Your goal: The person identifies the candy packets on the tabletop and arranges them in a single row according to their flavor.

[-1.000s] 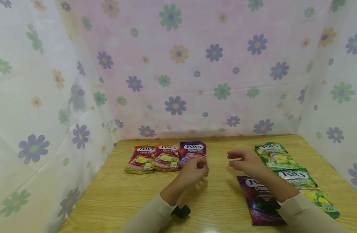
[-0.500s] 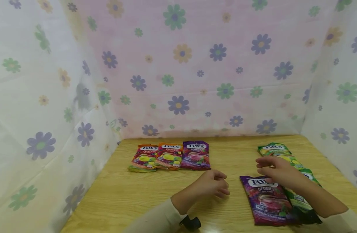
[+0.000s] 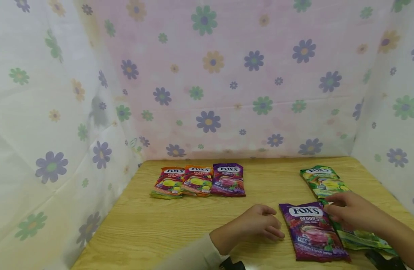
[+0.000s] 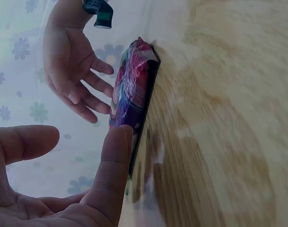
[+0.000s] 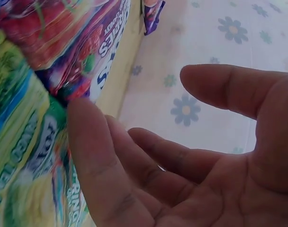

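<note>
Beside right hand (image 3: 356, 212), perhaps in contact, purple packet (image 3: 312, 235).

The purple Fox's Berries candy bag (image 3: 315, 234) lies face up at the lower right of the head view, plump and slightly slanted, logo end farthest. Beside its right edge lies a green Fox's bag (image 3: 360, 241), partly hidden.

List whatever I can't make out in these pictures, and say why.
- Head: the printed name on the near green packet, hidden behind the right hand.
- Head: the finest print on the leftmost Fruits packet, too small.
- Left wrist: the front print of the near purple packet, seen nearly edge-on, partly covered by the left hand.
- Right wrist: part of the near green packet, cut off by the left edge.
</note>
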A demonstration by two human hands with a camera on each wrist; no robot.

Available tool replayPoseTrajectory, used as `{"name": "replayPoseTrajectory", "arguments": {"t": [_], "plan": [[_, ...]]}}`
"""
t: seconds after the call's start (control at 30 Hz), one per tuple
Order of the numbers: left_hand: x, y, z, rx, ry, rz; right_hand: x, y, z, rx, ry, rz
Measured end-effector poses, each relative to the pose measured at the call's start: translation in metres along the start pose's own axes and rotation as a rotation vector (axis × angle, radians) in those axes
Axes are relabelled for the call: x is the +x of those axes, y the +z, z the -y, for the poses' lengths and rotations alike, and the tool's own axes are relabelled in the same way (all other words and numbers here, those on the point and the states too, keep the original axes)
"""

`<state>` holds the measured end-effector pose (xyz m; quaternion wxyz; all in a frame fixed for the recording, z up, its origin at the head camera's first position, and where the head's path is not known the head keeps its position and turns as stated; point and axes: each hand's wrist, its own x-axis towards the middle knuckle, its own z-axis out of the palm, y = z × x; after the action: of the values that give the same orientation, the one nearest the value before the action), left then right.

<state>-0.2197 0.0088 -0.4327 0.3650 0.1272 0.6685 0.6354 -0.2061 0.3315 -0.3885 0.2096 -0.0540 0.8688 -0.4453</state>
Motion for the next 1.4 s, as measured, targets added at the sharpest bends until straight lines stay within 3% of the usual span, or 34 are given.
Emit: {"name": "replayPoseTrajectory", "arguments": {"t": [0.17,0.47,0.67,1.0,1.4], "plan": [[0.002,0.009,0.001,-0.006,-0.038,0.015,-0.007,0.002,-0.005,0.001,0.066,-0.002],[0.005,0.017,0.002,-0.02,-0.079,0.052,-0.004,0.009,-0.009,-0.029,0.089,-0.027],[0.006,0.021,0.003,-0.028,-0.1,0.042,0.002,0.015,-0.008,-0.074,0.124,-0.037],[0.007,0.01,0.005,-0.054,-0.092,0.023,0.006,0.019,-0.005,-0.025,0.062,-0.027],[0.01,0.007,0.006,-0.091,-0.123,0.08,0.011,0.017,-0.003,-0.154,0.101,-0.002]]}}
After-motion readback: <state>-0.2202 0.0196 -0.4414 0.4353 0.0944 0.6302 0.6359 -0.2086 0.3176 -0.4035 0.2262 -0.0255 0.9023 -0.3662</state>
